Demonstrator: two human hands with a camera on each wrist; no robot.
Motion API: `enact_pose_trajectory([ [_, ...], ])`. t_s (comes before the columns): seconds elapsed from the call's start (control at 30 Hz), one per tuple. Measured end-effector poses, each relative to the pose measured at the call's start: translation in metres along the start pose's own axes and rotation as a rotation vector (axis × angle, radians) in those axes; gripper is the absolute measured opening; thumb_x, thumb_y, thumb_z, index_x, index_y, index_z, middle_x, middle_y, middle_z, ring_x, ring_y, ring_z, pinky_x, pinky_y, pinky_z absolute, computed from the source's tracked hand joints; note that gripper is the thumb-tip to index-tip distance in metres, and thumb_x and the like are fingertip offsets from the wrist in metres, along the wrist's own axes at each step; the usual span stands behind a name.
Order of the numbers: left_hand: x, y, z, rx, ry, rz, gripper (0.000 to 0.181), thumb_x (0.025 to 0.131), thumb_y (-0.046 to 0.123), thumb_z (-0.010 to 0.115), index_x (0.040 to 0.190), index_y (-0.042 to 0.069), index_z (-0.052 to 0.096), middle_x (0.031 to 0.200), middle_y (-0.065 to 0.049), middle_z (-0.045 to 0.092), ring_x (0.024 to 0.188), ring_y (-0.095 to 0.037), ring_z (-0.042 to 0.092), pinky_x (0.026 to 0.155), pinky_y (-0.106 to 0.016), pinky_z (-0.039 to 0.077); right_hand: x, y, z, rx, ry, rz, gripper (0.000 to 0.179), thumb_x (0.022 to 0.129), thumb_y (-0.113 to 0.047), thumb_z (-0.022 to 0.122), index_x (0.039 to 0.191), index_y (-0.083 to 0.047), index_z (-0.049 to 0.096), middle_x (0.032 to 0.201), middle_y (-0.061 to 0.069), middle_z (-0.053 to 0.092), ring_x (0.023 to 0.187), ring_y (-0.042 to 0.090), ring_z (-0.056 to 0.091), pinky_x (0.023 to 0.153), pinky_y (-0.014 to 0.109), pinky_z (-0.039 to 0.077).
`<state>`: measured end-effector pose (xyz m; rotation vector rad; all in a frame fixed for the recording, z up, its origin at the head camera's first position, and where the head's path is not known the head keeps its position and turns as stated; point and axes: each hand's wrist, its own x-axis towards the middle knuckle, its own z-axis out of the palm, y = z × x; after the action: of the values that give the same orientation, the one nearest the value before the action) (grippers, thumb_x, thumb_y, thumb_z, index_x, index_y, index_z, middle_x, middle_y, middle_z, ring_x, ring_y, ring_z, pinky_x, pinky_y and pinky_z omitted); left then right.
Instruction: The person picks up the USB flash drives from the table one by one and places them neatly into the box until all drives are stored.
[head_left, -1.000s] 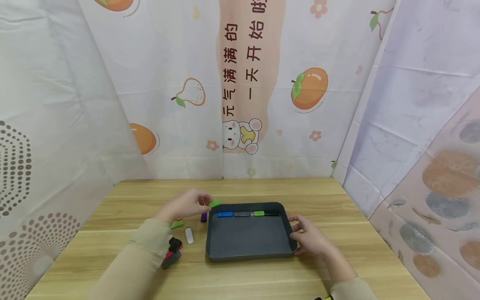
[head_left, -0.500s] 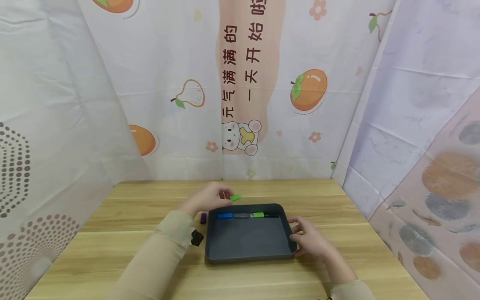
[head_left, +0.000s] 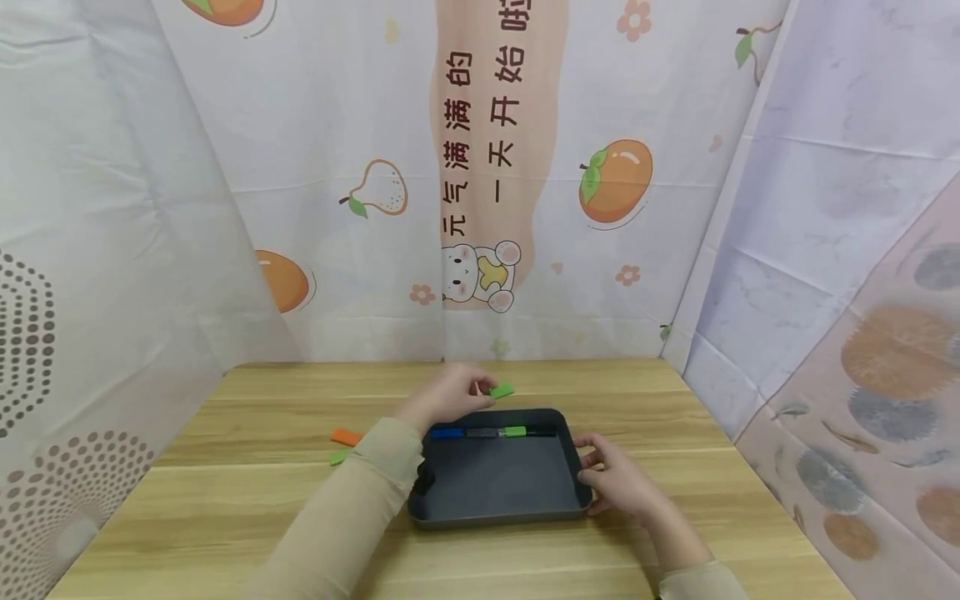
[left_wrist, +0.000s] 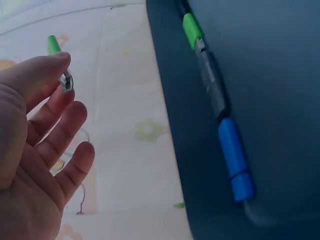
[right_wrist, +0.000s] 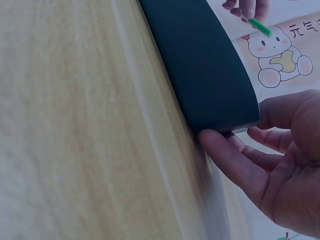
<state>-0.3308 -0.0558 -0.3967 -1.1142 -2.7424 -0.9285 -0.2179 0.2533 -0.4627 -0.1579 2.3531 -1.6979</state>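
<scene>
My left hand [head_left: 450,392] pinches a green USB stick [head_left: 502,390] between thumb and forefinger, above the far rim of a dark grey tray [head_left: 498,479]. In the left wrist view, the stick's silver end [left_wrist: 66,82] shows at my fingertips and the other fingers are loosely bent. A row of sticks lies along the tray's far wall: a blue one [left_wrist: 234,157], a dark grey one [left_wrist: 212,85], a green one [left_wrist: 191,30] and a black one [head_left: 543,432]. At the tray's right side, my right hand [head_left: 615,475] grips the wall, with the thumb and fingers around it.
On the wooden table [head_left: 712,508] left of the tray lie an orange piece [head_left: 347,436] and a green piece [head_left: 339,457], partly behind my left sleeve [head_left: 330,517]. A printed curtain [head_left: 360,267] hangs behind the table's far edge.
My left hand has carried the green USB stick to the right, from the tray's far left corner along its far rim. My right hand has stayed on the tray.
</scene>
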Motion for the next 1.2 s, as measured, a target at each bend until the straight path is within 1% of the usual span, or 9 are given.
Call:
enact_pose_trajectory([
  [0.13, 0.007, 0.003, 0.012, 0.080, -0.002, -0.001, 0.017, 0.094, 0.023, 0.076, 0.110, 0.017, 0.077, 0.092, 0.010, 0.065, 0.078, -0.005, 0.060, 0.073, -0.025, 0.052, 0.001, 0.002, 0.000, 0.005, -0.006, -0.002, 0.049, 0.097, 0.005, 0.055, 0.144, 0.000, 0.042, 0.113, 0.025, 0.045, 0.088, 0.033, 0.059, 0.059, 0.052, 0.058],
  [0.3, 0.016, 0.005, 0.026, 0.146, -0.004, 0.022, 0.016, 0.095, 0.024, 0.075, 0.109, 0.018, 0.076, 0.094, 0.010, 0.066, 0.078, -0.002, 0.060, 0.073, -0.024, 0.051, 0.002, 0.003, 0.000, 0.003, -0.003, -0.002, 0.049, 0.097, 0.006, 0.055, 0.144, 0.000, 0.042, 0.112, 0.024, 0.045, 0.086, 0.033, 0.060, 0.059, 0.052, 0.058],
  [0.5, 0.023, 0.011, 0.038, 0.165, -0.043, 0.002, 0.018, 0.096, 0.024, 0.074, 0.112, 0.017, 0.076, 0.097, 0.010, 0.067, 0.082, -0.002, 0.060, 0.076, -0.025, 0.052, 0.002, 0.004, 0.000, -0.001, 0.012, 0.003, 0.050, 0.096, 0.007, 0.055, 0.144, 0.000, 0.042, 0.111, 0.024, 0.046, 0.085, 0.033, 0.061, 0.058, 0.052, 0.058],
  [0.63, 0.026, 0.010, 0.046, 0.191, -0.051, 0.001, 0.018, 0.096, 0.025, 0.074, 0.111, 0.017, 0.076, 0.097, 0.010, 0.067, 0.084, -0.003, 0.060, 0.077, -0.025, 0.052, 0.002, 0.003, 0.001, -0.002, 0.005, -0.009, 0.050, 0.096, 0.006, 0.056, 0.144, 0.001, 0.042, 0.111, 0.025, 0.046, 0.085, 0.033, 0.061, 0.058, 0.052, 0.058],
  [0.77, 0.029, 0.009, 0.055, 0.255, -0.071, 0.017, 0.015, 0.095, 0.025, 0.074, 0.107, 0.017, 0.077, 0.096, 0.010, 0.067, 0.085, -0.004, 0.059, 0.077, -0.025, 0.051, 0.002, 0.002, 0.002, -0.001, -0.010, -0.020, 0.050, 0.095, 0.006, 0.056, 0.144, 0.001, 0.042, 0.112, 0.026, 0.047, 0.085, 0.033, 0.062, 0.058, 0.052, 0.058],
  [0.87, 0.030, 0.011, 0.062, 0.320, -0.095, 0.031, 0.015, 0.095, 0.027, 0.074, 0.107, 0.018, 0.078, 0.097, 0.010, 0.067, 0.085, -0.004, 0.058, 0.078, -0.024, 0.050, 0.002, 0.002, 0.002, 0.005, -0.011, -0.019, 0.050, 0.095, 0.006, 0.056, 0.143, 0.001, 0.042, 0.111, 0.026, 0.047, 0.084, 0.033, 0.062, 0.058, 0.052, 0.058],
  [0.97, 0.033, 0.015, 0.069, 0.363, -0.120, 0.033, 0.014, 0.095, 0.028, 0.075, 0.106, 0.020, 0.077, 0.097, 0.011, 0.065, 0.084, -0.003, 0.056, 0.078, -0.024, 0.050, 0.001, 0.002, 0.002, 0.008, -0.007, -0.009, 0.051, 0.095, 0.006, 0.056, 0.144, 0.001, 0.042, 0.111, 0.025, 0.047, 0.085, 0.033, 0.063, 0.058, 0.052, 0.058],
  [1.1, 0.036, 0.023, 0.076, 0.404, -0.142, 0.033, 0.006, 0.094, 0.028, 0.076, 0.096, 0.022, 0.075, 0.090, 0.013, 0.063, 0.079, -0.003, 0.054, 0.072, -0.024, 0.049, 0.001, 0.002, 0.000, 0.004, 0.002, 0.001, 0.050, 0.096, 0.005, 0.055, 0.144, 0.000, 0.042, 0.112, 0.025, 0.047, 0.085, 0.033, 0.062, 0.059, 0.052, 0.058],
  [1.2, 0.037, 0.029, 0.081, 0.432, -0.150, 0.020, 0.009, 0.092, 0.027, 0.077, 0.087, 0.024, 0.071, 0.083, 0.014, 0.060, 0.074, -0.004, 0.053, 0.067, -0.024, 0.047, 0.002, 0.002, 0.000, 0.002, 0.002, -0.001, 0.050, 0.096, 0.005, 0.055, 0.144, 0.000, 0.042, 0.112, 0.025, 0.047, 0.085, 0.033, 0.062, 0.059, 0.052, 0.058],
])
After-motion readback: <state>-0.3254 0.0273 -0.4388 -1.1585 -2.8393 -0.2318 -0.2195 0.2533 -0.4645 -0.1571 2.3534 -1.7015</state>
